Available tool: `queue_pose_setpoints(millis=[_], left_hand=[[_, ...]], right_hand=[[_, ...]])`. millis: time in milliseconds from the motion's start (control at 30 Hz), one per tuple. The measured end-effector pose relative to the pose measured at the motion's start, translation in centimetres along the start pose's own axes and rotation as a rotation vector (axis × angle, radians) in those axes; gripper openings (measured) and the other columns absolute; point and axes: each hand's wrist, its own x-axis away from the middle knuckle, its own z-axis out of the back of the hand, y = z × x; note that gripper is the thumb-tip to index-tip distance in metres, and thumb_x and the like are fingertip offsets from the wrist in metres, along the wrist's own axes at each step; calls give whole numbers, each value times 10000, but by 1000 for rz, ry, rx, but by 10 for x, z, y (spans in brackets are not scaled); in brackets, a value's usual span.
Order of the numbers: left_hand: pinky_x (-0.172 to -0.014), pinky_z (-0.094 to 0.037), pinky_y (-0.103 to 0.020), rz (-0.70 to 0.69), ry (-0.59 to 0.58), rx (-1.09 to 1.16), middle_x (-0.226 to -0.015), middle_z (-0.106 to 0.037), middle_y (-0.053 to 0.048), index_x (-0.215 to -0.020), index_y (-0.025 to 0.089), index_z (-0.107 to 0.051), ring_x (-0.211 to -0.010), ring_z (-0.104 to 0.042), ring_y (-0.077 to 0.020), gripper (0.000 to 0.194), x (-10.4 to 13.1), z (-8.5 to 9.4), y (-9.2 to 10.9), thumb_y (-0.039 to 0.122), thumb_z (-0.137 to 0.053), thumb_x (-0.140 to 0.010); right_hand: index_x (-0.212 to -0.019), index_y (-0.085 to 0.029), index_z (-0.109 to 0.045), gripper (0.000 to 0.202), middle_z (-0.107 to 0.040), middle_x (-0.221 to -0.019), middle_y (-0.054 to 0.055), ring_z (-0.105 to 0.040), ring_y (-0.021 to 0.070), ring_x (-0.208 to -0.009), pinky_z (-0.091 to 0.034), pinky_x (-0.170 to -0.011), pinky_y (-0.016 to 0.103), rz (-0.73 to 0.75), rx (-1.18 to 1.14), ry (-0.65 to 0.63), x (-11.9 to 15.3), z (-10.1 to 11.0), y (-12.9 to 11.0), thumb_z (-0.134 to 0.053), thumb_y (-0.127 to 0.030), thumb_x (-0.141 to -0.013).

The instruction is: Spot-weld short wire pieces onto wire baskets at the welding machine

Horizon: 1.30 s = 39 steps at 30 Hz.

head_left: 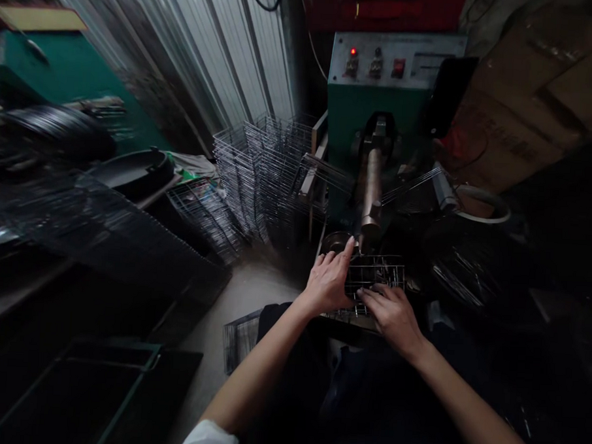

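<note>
Left hand [329, 280] at the wire rack [378, 273], right hand [391, 312] fingertips on it — can't tell if either grips. Rack sits below the machine's [347, 119] metal rod [373, 179]. Wire stacks [259, 174] left of machine — cardboard boxes [521, 120] right.

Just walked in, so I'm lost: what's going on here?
A person's left hand and right hand are at a wire grid, near the metal rod of a green machine. The left hand is nearer the rod. A red light glows on the machine, and stacked wire racks stand to the left.
</note>
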Motion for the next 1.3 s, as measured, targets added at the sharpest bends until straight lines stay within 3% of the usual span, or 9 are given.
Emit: queue_pose_setpoints(millis=[333, 700, 900, 1033, 1200, 1300], left_hand=[[-1152, -297, -516, 15, 2, 12, -1437, -529, -122, -1558, 241, 189, -1378, -431, -380, 1458, -14, 6, 2, 423, -852, -555], [-1071, -375, -482, 7, 26, 34, -1384, -575, -123, -1553, 199, 211, -1251, -524, -357, 1460, -28, 8, -6, 456, -829, -562], [-1036, -400, -469, -1, 17, 13, -1339, -605, -136, -1557, 175, 198, -1230, -544, -363, 1489, -39, 11, -9, 579, -822, -550], [-993, -424, -461, 16, 0, -48, -1297, -630, -155, -1560, 162, 181, -1207, -561, -382, 1482, -58, 15, -15, 579, -824, -553], [-928, -462, -447, 8, -21, -22, -1311, -630, -154, -1554, 180, 204, -1158, -594, -380, 1495, -72, 16, -22, 669, -790, -551], [-912, -470, -434, 9, -29, -36, -1281, -648, -157, -1551, 182, 214, -1158, -603, -380, 1518, -80, 18, -27, 634, -817, -532]], right_hand=[[-1260, -212, -671, 387, -742, -1158, 49, -616, 241, -1107, -451, -892, 389, -93, -138, 42, -8, 0, 11, -566, -62, -920], [-1215, -238, -695, 325, -747, -1143, 54, -625, 244, -1093, -433, -888, 407, -150, -196, 33, -24, 4, 20, -531, -109, -966], [-1208, -207, -671, 292, -734, -1111, 59, -593, 261, -1052, -406, -880, 398, -175, -65, 26, -30, 4, 20, -541, -114, -963], [-1068, -188, -675, 154, -685, -1072, 115, -551, 301, -1010, -395, -821, 400, -285, 119, 23, -48, 5, 26, -603, -163, -934], [-1008, -209, -648, 69, -663, -1088, 115, -538, 290, -1053, -370, -843, 395, -347, 124, 88, -58, 3, 32, -608, -228, -955], [-1011, -201, -658, 85, -661, -1072, 118, -537, 295, -1051, -357, -845, 405, -350, 135, 76, -60, 4, 37, -594, -225, -960]])
